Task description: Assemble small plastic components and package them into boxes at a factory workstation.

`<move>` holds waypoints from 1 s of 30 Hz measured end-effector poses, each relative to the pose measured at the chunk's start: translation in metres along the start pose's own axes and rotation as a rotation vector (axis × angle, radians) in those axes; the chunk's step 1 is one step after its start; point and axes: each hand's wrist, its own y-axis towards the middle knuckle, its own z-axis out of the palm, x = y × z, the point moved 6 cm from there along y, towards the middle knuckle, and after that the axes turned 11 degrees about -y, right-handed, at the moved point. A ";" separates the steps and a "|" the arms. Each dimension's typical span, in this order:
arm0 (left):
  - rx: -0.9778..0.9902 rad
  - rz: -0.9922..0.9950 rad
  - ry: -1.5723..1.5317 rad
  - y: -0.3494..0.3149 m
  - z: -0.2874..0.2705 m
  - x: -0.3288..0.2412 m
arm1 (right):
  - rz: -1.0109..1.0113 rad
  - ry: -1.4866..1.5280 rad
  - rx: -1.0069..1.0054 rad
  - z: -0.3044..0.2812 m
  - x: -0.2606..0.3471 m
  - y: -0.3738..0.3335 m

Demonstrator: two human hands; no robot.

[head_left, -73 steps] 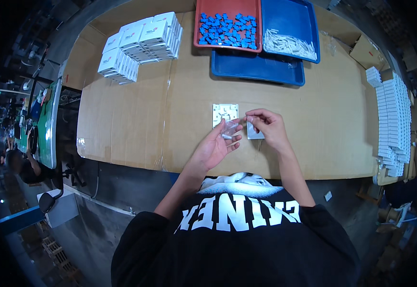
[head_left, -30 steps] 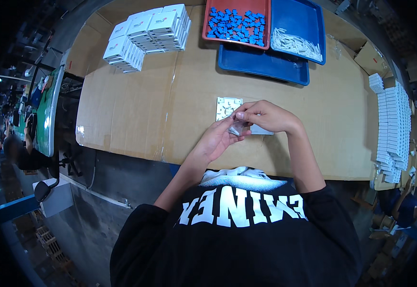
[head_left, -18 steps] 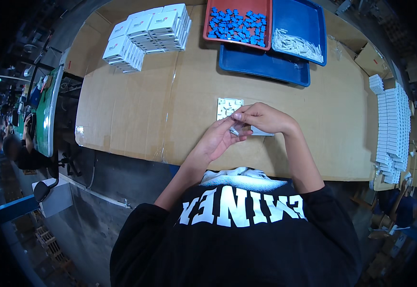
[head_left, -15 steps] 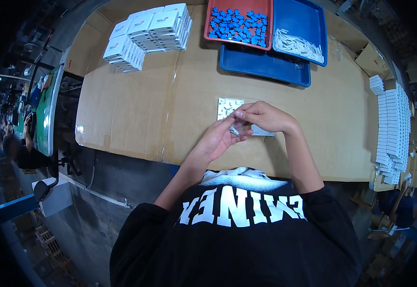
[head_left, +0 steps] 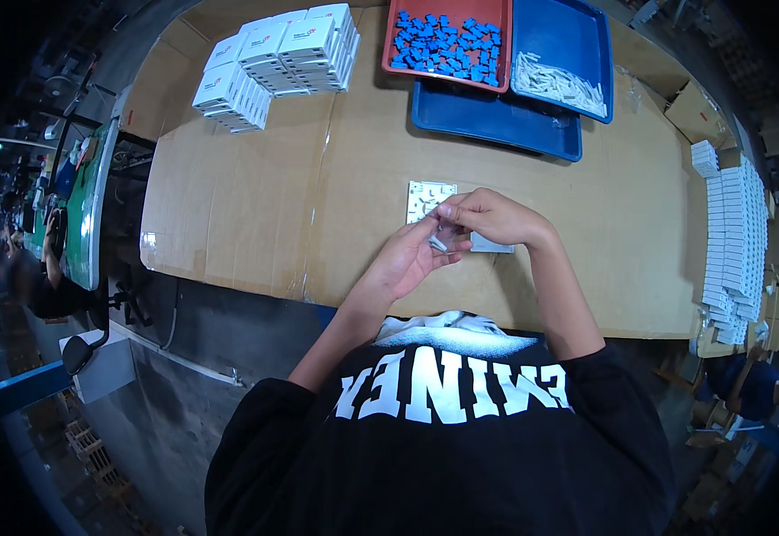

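My left hand [head_left: 407, 261] is turned palm up near the front of the cardboard-covered table, its fingers curled round a small whitish piece [head_left: 439, 243]. My right hand [head_left: 499, 217] arches over from the right, thumb and fingertips pinched together at the left fingertips. What the right fingers pinch is too small to make out. Just beyond the hands lies a white square plastic panel [head_left: 429, 193] with moulded details on its face, partly covered by the fingers. A second plain white panel [head_left: 494, 246] shows under the right hand.
A red tray [head_left: 446, 80] of small blue parts and a blue tray [head_left: 561, 45] of white sticks overlap another blue tray [head_left: 496, 129] at the back. White boxlike units [head_left: 309, 40] are stacked back left. More white stacks [head_left: 736, 241] line the right edge.
Both hands stay almost in place; the small whitish piece in my left fingers has tilted slightly. At the far right, a person in dark clothes has moved.
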 end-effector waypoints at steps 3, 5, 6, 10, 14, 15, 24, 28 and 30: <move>0.019 -0.010 0.038 0.003 -0.005 0.001 | -0.009 -0.033 0.009 0.001 0.000 0.002; 0.028 -0.012 0.036 0.004 -0.004 0.001 | 0.005 -0.040 0.017 0.000 0.000 0.001; 0.030 -0.013 0.037 0.004 -0.003 0.001 | 0.028 0.002 0.016 -0.002 0.000 -0.001; -0.018 -0.033 0.005 0.000 0.000 0.001 | -0.085 -0.030 -0.130 -0.020 -0.004 -0.003; -0.073 -0.067 -0.023 -0.002 -0.018 0.008 | 0.045 0.005 -0.186 -0.060 -0.030 -0.003; -0.061 -0.070 -0.012 0.000 -0.018 0.010 | 0.080 0.038 -0.298 -0.074 -0.030 -0.005; 0.012 -0.039 -0.052 -0.001 -0.001 0.008 | 0.036 -0.208 -0.739 -0.190 -0.076 -0.019; 0.016 0.013 -0.032 -0.005 -0.011 0.010 | 0.209 -0.474 -1.019 -0.243 -0.101 -0.034; 0.026 0.025 -0.020 -0.009 -0.009 0.009 | 0.253 -0.557 -1.101 -0.255 -0.102 -0.035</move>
